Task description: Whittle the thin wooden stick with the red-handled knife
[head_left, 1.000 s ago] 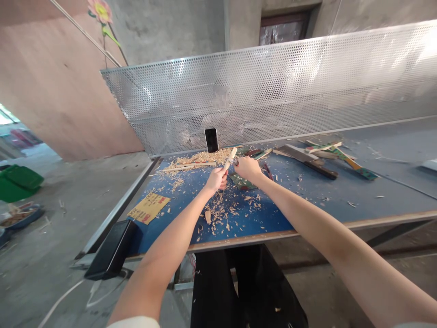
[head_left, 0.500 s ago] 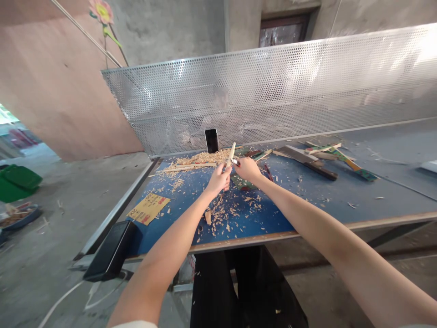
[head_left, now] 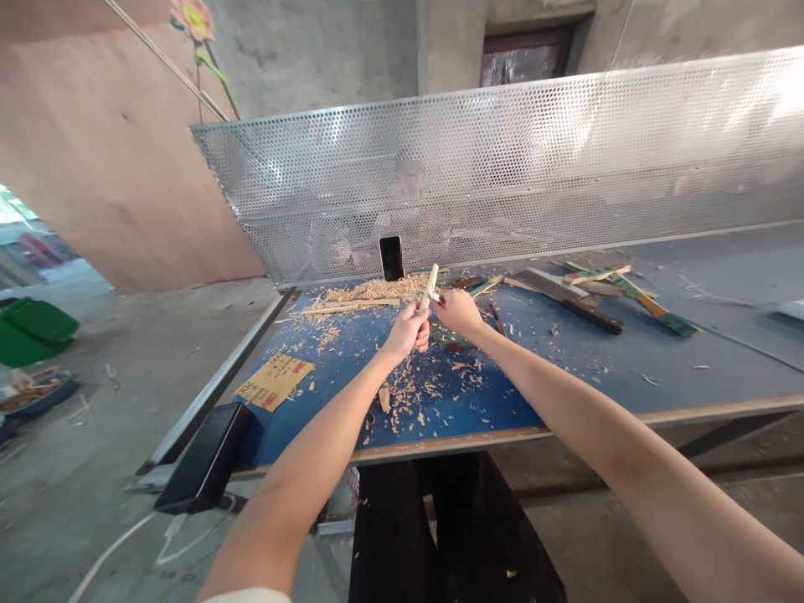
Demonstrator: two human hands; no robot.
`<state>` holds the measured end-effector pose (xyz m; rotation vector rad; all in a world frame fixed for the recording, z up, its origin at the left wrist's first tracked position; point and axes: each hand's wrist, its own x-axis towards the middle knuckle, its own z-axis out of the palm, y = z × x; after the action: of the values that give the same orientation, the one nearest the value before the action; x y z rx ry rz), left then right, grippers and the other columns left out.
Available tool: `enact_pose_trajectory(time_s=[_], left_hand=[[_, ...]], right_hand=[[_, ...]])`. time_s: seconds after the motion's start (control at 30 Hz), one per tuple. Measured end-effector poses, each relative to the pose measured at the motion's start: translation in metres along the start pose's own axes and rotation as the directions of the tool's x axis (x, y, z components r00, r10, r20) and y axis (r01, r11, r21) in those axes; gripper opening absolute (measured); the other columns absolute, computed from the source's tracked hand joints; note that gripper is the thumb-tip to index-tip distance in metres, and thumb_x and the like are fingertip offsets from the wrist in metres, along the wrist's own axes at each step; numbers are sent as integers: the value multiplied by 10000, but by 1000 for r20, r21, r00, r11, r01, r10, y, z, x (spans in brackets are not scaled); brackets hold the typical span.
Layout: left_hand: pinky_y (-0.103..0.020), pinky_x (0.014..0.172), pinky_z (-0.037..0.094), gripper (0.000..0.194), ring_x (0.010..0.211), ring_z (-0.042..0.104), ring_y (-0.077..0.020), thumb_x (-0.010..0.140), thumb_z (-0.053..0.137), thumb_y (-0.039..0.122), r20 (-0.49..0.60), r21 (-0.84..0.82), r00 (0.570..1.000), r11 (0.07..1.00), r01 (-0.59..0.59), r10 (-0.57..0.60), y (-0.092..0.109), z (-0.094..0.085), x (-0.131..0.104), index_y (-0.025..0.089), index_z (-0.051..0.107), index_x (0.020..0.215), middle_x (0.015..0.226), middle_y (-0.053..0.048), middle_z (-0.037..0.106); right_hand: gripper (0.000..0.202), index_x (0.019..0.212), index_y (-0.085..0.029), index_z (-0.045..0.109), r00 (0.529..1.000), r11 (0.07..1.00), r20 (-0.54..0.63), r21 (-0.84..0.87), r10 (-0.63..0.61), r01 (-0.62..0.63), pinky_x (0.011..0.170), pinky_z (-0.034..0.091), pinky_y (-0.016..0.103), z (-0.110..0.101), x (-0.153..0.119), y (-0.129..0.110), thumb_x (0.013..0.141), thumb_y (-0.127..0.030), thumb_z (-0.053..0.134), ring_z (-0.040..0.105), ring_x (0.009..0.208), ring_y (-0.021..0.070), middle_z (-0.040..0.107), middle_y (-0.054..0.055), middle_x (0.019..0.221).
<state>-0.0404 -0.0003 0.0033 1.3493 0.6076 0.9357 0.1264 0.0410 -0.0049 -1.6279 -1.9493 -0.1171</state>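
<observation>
My left hand [head_left: 407, 332] is closed round the lower part of a pale wooden piece [head_left: 430, 283], which points up and away from me. Beside it on the right, my right hand [head_left: 458, 311] grips a small knife [head_left: 438, 298], its blade end against the wood. Both hands are above the blue table [head_left: 339, 419]. Wood shavings [head_left: 414, 394] lie scattered beneath them, with a thicker pile [head_left: 370, 291] behind.
A phone [head_left: 391, 258] leans on the perforated metal screen [head_left: 502, 167]. Yellow sandpaper [head_left: 275, 381] and a black box [head_left: 204, 456] are at the left. A saw [head_left: 565, 299] and painted wooden strips [head_left: 653, 308] lie right.
Both hands stay together at the wooden piece, with only a slight shift in my left hand's fingers. The whole view has moved a little.
</observation>
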Motion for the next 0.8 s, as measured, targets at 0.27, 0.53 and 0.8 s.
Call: enact_pose_trajectory(time_s=[0.27,0.53,0.8], left_hand=[[-184,373,309,218,326,300,-69,969,575,393,-1,-29,1000,999,-16,16,0,-1,0,231,440,918,468,118,371],[-176,380,298,245,326,296,-65,948,615,403,12,-60,999,998,-34,34,0,1,-1,233,439,924,475,124,367],[-170,378,284,206,341,242,-63,955,600,386,57,-159,998,987,22,-13,3,6,-5,221,483,919,468,119,313]], right_hand=[[325,849,-183,732,1000,1000,3,-21,6,-5,657,350,296,0,0,0,970,-357,485,633,713,203,746,105,820],[318,842,-182,723,1000,999,7,25,22,-22,667,363,298,-1,-2,-2,977,-341,483,643,730,208,747,106,818],[294,828,-182,731,999,998,30,40,42,-44,683,376,290,-4,-3,-5,954,-315,501,645,743,202,748,105,824]])
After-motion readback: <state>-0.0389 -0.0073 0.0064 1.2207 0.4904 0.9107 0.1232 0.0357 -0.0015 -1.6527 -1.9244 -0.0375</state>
